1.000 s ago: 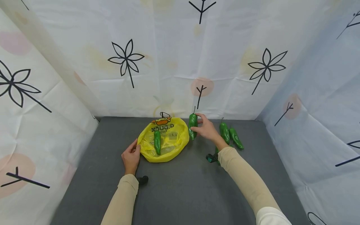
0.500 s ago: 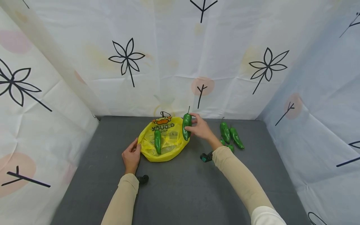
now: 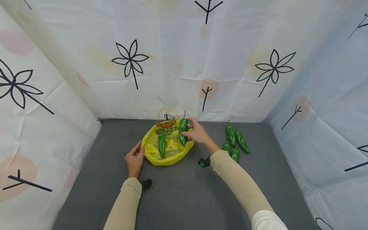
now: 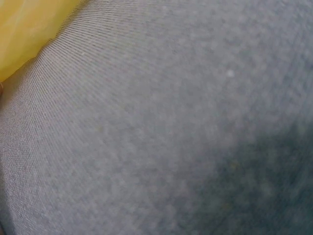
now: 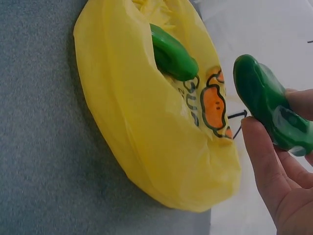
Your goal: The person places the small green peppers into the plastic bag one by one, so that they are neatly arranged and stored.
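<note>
A yellow plastic bag (image 3: 168, 162) with a duck print lies with its mouth open on the dark grey table. One green chili pepper (image 3: 162, 145) is inside it. My left hand (image 3: 134, 162) pinches the bag's left edge; only a sliver of a fingertip shows in the left wrist view. Over the right side of the bag, my right hand (image 3: 199, 133) holds another green chili pepper (image 3: 183, 131) upright, stem up, between thumb and fingers. In the right wrist view this held pepper (image 5: 261, 93) is apart from the bag's rim.
Several more green peppers (image 3: 230, 135) lie in a group at the right, partly behind my right forearm. A patterned white cloth (image 3: 172, 70) rises behind the table (image 3: 184, 198) and along both sides.
My right hand has carried the pepper leftward from beside the bag to above its right part. More of the peppers at the right now show. The left hand has stayed at the bag's edge.
</note>
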